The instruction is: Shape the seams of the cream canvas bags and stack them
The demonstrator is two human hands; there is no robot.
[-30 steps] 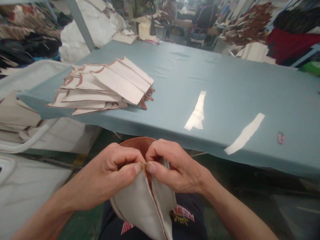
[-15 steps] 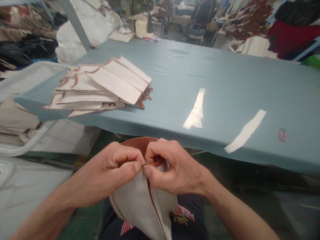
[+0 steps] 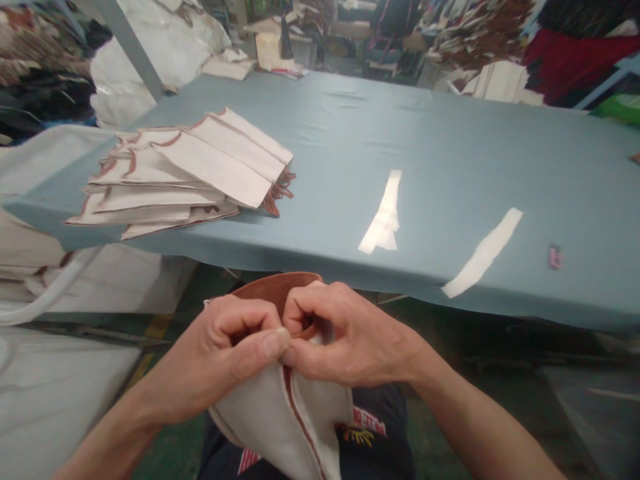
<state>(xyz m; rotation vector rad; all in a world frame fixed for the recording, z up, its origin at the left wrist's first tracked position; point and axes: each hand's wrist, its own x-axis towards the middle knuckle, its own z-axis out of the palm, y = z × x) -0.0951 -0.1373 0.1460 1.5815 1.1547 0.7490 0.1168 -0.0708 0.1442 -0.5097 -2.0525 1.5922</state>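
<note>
A sewn cream piece with a brown lining (image 3: pixel 277 287) and a dark brown seam down its front hangs above my lap. My left hand (image 3: pixel 245 353) pinches its top edge, with the thumb pressed down near the upper end of the seam. From the other side my right hand (image 3: pixel 345 333) grips the same edge, thumb and finger curled together. Both thumbs meet at the seam's top, and the fingertips hide what lies between them. Below the hands the piece tapers over dark printed clothing (image 3: pixel 370 427).
A pile of cream pieces with brown edges (image 3: pixel 190 167) lies on the left of the blue-green table (image 3: pixel 450 147). Two white strips (image 3: pixel 483 253) and a small pink object (image 3: pixel 555 256) are farther right. A white bin (image 3: pixel 65 287) stands at left.
My thumbs have closed over the seam's top, covering the small bit that showed between them. The table and its things sit slightly farther left in view.
</note>
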